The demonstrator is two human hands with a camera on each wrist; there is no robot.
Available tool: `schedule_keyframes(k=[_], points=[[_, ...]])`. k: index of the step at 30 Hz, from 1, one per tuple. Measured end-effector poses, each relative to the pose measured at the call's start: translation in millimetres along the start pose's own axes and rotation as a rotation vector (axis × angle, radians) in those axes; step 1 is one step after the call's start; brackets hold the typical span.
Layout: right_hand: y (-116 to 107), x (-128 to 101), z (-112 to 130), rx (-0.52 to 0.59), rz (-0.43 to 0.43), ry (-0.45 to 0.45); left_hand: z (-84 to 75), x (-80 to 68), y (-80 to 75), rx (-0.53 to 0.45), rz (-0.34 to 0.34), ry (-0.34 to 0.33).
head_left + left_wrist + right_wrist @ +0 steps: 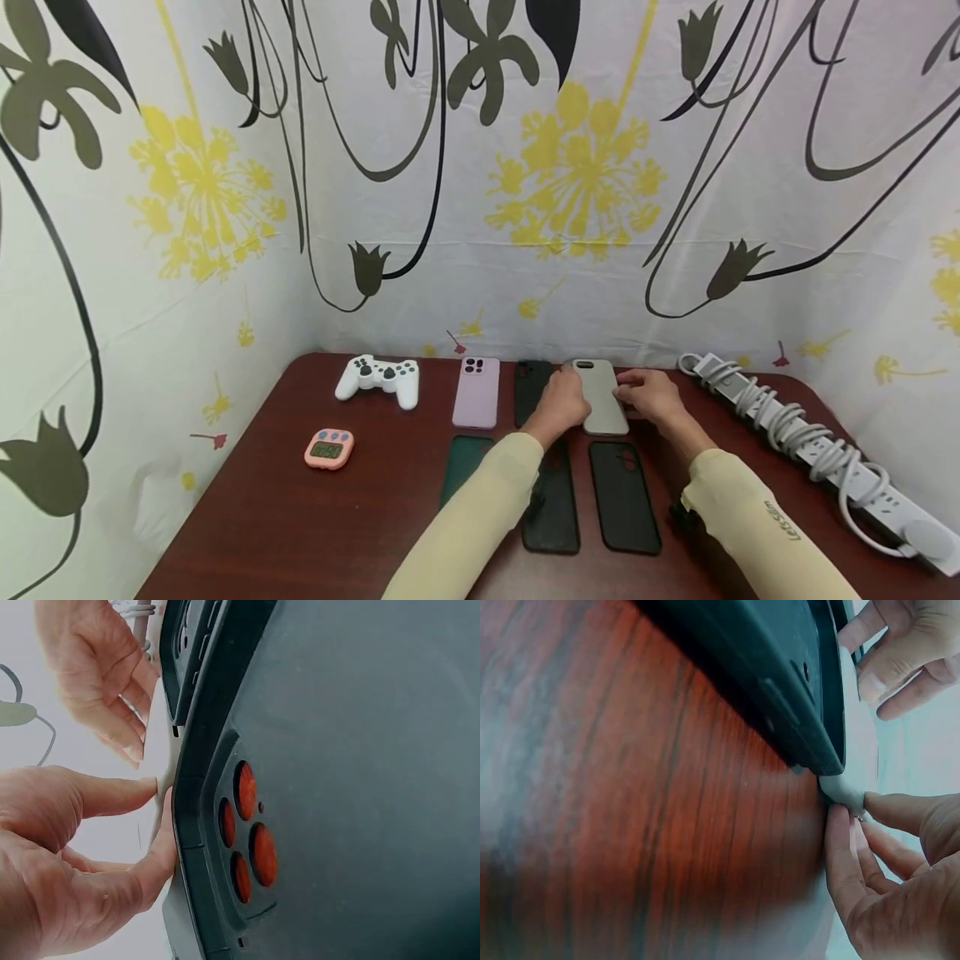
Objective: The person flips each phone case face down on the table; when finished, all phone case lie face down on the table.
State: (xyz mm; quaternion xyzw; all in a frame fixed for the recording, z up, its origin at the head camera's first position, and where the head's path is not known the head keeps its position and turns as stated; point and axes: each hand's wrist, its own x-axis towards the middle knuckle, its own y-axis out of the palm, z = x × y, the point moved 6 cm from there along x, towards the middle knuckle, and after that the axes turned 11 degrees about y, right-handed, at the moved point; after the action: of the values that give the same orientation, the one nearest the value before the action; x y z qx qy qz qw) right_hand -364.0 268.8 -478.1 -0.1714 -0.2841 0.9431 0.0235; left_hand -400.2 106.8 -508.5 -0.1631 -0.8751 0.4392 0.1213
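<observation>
A pale grey phone case (602, 404) lies in the back row on the table, between my two hands. My left hand (561, 406) holds its left edge between thumb and fingers; the left wrist view shows that thumb (120, 795) on the case's pale rim. At its right edge, my right hand (651, 394) pinches the rim, fingertips low at the corner in the right wrist view. Partly hidden behind the left hand is a black phone case (525, 387). Nearer to me lie a large black case (551, 517), overlapped by the left arm, and another black case (625, 497).
A lilac phone case (476, 396) lies left of the black one, with a dark green case (465, 465) in front. Further left are a white game controller (378, 377) and a pink timer (329, 449). A power strip (817, 454) wrapped in cord runs along the right edge.
</observation>
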Motion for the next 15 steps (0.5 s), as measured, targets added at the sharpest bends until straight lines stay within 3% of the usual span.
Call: schedule_keyframes(k=[6,15], points=[[0,0,-1,-0.026,0.016,-0.012,12.6,13.1,14.5,0.003,0.017,-0.022],[0,1,0,-0.043,0.008,-0.009,-5.4,-2.9,-3.2,0.024,-0.008,-0.015]])
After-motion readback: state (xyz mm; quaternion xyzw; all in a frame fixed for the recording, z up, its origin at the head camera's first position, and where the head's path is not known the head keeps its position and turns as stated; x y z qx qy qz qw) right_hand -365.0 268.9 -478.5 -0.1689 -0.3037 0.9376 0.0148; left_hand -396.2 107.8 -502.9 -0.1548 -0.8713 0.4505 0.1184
